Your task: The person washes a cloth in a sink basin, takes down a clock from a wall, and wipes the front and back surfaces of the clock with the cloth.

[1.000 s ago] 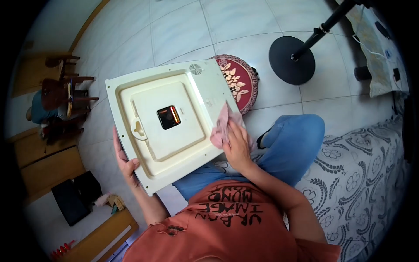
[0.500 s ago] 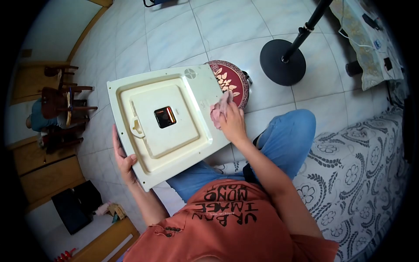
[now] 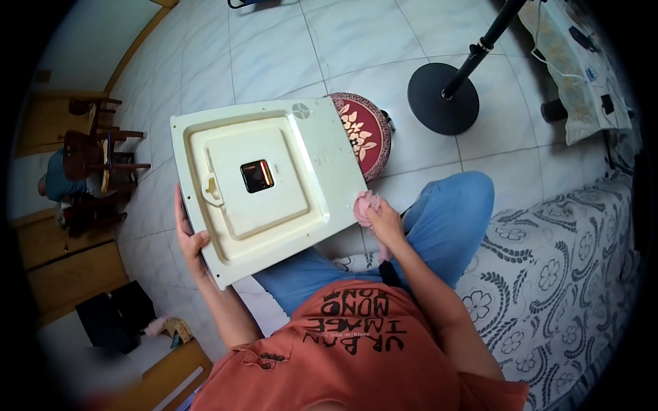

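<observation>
A cream plastic wall clock (image 3: 329,130) lies tilted over my lap, its back facing up. In its recessed middle sits a black square clock movement (image 3: 256,179) with what looks like a battery inside. My left hand (image 3: 190,236) grips the clock's left edge, thumb on top and fingers beneath. In my right hand (image 3: 386,225) is a bunched pink cloth (image 3: 367,205), pressed at the clock's lower right corner. Part of the cloth hangs below the hand. Under the clock's far right end shows a round red stool (image 3: 370,133) with a floral pattern.
A black round stand base (image 3: 443,98) with a pole stands on the tiled floor (image 3: 274,41). To the right is a patterned sofa cover (image 3: 548,294) and a cloth-covered table (image 3: 582,82) with cables. Another person (image 3: 65,175) is near wooden chairs (image 3: 86,157) at the left.
My right hand and the pink cloth have moved down and slightly right, from the clock's right side to its lower right corner. The clock has shifted slightly, still held by my left hand.
</observation>
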A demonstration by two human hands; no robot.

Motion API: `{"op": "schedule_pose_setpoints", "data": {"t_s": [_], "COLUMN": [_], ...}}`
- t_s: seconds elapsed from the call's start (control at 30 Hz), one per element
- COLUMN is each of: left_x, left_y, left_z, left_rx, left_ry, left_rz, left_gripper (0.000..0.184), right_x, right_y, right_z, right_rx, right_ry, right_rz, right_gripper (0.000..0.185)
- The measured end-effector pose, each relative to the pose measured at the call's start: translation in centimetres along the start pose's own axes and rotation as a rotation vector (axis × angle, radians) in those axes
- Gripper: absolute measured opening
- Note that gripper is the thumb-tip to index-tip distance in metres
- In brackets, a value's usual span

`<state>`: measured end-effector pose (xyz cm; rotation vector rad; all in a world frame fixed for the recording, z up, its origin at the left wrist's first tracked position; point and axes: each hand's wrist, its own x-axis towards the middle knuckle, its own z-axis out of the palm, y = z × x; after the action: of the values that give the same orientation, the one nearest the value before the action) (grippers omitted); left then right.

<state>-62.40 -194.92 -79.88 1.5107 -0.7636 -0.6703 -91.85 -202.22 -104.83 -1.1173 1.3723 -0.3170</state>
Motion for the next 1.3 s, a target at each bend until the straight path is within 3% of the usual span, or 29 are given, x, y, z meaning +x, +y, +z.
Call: {"op": "schedule_pose_setpoints", "data": {"t_s": [0.2,0.27,0.47,1.0,1.2,1.3], "left_x": [0.3,0.3,0.8,2.5,3.3,3.7], "left_y": [-1.0,-1.1,-2.4,-5.0,-4.8,-5.1], "left_z": [-0.6,-0.7,-2.7,-5.8,-5.2,-5.6], "left_rx": [-0.067,-0.077,-0.042,-0.059,-0.102,-0.094], "left_ry": [-0.024,-0.006,-0.024,-0.014,-0.025,0.0], "left_rz": [0.026,0.016,0.014,-0.072,-0.07,-0.09], "left_gripper": [0.103,0.103,0.103,0.105,0.104,0.103], "right_x": [0.1,-0.3,0.9,1.2,2.0,2.1], "right_y": [-1.1,-2.9,-5.1,-4.9,-4.2,-4.0], "right_z": [-0.2,-0.3,0.4,0.9,1.1,1.3], "right_rx": [-0.265,-0.362,-0.503,-0.418,-0.346,-0.336], "right_ry": [0.005,0.122,0.159,0.121,0.059,0.089], "right_rz": [-0.083,-0.234,-0.371,-0.49,-0.394,-0.449], "right_gripper": [0.048,0.047,0.047,0.043,0.047,0.047]}}
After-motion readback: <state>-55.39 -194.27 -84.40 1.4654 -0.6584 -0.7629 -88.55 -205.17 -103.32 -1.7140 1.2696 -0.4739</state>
